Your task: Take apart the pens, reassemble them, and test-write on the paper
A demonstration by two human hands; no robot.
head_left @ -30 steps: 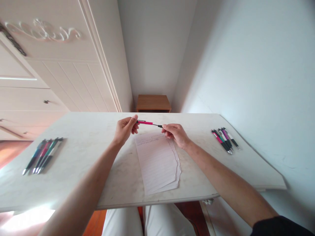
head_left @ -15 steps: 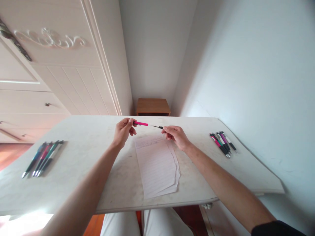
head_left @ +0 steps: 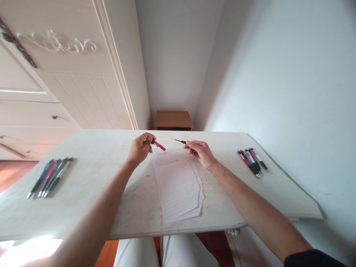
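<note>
My left hand [head_left: 141, 147] is closed on a pink pen barrel [head_left: 159, 145], whose free end tilts down to the right. Opposite it, my right hand [head_left: 200, 153] pinches the black front part of the pen [head_left: 183, 142], and a thin ink refill [head_left: 175, 139] sticks out of it to the left. A small gap separates barrel and refill. Both hands are above the far end of lined paper sheets [head_left: 178, 189], which have handwriting near their top and a torn right edge.
Several pens [head_left: 51, 178] lie side by side on the left of the white table [head_left: 91, 148]. Another group of several pens [head_left: 253, 162] lies at the right, near the wall [head_left: 292, 92]. A wooden stand [head_left: 174, 119] is beyond the far edge, and a cream cabinet [head_left: 83, 89] stands at the left.
The pink barrel has come away from the refill, and its free end has swung downward. The right hand has shifted slightly right with the front part and refill.
</note>
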